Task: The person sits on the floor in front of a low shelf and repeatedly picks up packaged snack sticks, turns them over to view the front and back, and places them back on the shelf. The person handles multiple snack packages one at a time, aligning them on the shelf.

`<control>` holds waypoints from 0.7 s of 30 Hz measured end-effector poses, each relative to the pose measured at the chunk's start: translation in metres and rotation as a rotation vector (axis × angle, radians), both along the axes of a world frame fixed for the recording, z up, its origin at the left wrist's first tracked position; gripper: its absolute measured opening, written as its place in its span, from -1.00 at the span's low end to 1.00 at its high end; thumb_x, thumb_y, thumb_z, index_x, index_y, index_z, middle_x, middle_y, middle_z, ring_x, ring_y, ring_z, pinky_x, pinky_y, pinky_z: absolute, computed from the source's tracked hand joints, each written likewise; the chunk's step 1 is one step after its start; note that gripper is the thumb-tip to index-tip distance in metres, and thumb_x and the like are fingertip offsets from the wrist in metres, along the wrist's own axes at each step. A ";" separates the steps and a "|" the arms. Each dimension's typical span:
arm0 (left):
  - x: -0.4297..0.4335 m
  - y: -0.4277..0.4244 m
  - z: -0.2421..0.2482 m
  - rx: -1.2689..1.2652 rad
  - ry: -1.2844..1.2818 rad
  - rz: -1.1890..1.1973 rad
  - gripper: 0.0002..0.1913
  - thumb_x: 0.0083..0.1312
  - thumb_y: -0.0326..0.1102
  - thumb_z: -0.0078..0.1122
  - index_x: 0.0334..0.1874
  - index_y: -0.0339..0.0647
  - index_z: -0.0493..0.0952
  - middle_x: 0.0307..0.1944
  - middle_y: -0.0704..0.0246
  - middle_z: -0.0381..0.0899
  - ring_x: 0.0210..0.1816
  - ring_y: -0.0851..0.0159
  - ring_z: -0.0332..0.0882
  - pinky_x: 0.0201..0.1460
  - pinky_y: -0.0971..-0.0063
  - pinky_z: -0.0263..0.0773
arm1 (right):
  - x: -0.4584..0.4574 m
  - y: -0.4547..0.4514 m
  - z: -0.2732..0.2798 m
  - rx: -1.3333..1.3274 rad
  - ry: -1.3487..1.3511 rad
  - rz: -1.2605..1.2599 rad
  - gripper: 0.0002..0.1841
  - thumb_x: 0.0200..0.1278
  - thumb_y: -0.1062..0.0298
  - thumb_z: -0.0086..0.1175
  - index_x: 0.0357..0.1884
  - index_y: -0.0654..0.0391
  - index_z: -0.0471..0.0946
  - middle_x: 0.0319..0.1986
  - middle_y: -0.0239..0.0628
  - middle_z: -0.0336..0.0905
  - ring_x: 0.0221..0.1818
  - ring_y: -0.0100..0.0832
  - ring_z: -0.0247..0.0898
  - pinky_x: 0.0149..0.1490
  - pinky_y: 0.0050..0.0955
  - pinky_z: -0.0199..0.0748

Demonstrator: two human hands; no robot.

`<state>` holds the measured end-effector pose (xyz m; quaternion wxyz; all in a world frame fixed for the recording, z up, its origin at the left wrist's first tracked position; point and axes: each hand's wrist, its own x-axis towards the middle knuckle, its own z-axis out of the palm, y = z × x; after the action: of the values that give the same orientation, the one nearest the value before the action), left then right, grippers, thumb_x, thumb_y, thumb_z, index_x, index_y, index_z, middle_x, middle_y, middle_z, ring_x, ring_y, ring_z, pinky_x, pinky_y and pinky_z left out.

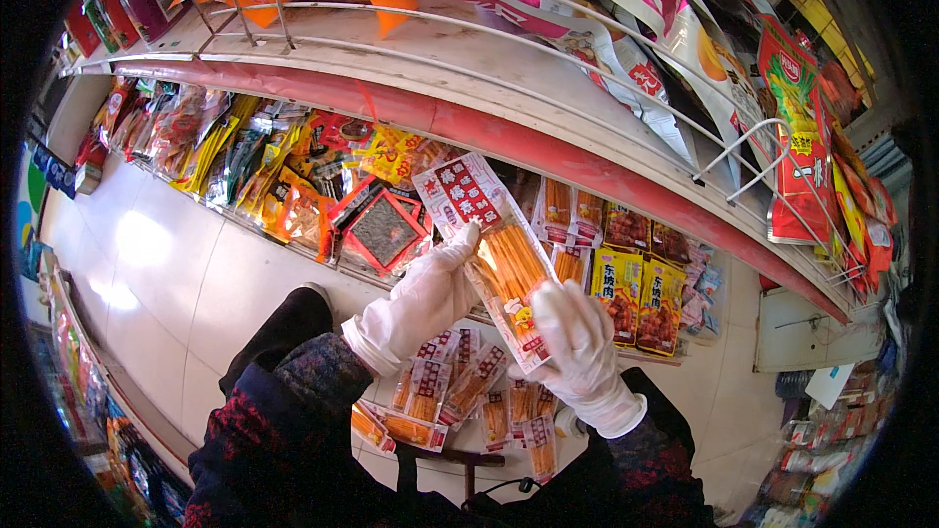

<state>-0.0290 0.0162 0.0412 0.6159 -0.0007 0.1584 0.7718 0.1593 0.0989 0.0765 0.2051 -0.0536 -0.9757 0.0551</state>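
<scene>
Both hands wear thin white gloves. My left hand (433, 293) grips the left edge of a long plastic packet of orange snack sticks (506, 257), its thumb on the red and white printed part. At the lower right end of the same packet, my right hand (583, 352) holds it with the fingers over its front. The packet is tilted, its upper end towards the shelf. Below the hands lie several similar smaller-looking packets (469, 385), some overlapping, near the person's lap. Behind the held packet, more packets of sticks (557, 205) stand on the low shelf.
A wire-railed shelf (440, 73) with large snack bags crosses above. On the low shelf lie yellow meat-snack packets (615, 293) and a red-framed black packet (385, 227). A dark bar (455, 457) stands below the loose packets. Another stocked shelf (110, 389) runs along the lower left.
</scene>
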 end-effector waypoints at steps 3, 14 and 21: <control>-0.001 -0.001 -0.002 0.041 0.058 0.007 -0.60 0.45 -0.20 -0.24 0.22 -0.32 0.25 0.14 0.23 0.40 0.16 0.23 0.39 0.27 0.31 0.25 | 0.005 0.003 0.001 -0.516 0.220 -0.055 0.03 -0.02 -0.39 0.03 0.32 0.26 0.10 0.28 0.02 0.07 0.32 -0.10 0.04 0.32 -0.19 0.04; -0.006 -0.003 0.009 0.081 0.069 -0.078 -0.59 0.43 -0.15 -0.21 0.22 -0.23 0.22 0.16 0.25 0.38 0.19 0.21 0.35 0.29 0.21 0.21 | 0.026 0.005 -0.011 -1.574 0.143 -0.444 -0.61 0.26 0.06 0.09 -0.22 0.27 0.59 -0.44 -0.50 0.50 -0.40 -0.70 0.27 -0.27 -0.64 0.29; -0.005 -0.004 0.019 0.048 0.158 -0.168 -0.56 0.42 -0.14 -0.19 0.25 -0.25 0.22 0.20 0.25 0.34 0.23 0.21 0.32 0.31 0.23 0.19 | 0.019 0.002 -0.016 -1.311 0.125 -0.489 -0.64 0.27 0.03 0.06 -0.33 0.19 0.56 -0.51 -0.56 0.38 -0.45 -0.70 0.21 -0.37 -0.64 0.20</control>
<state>-0.0343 0.0118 0.0597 0.6639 0.0880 0.1874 0.7186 0.1784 0.1013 0.0604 0.1928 -0.3810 -0.6875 0.5874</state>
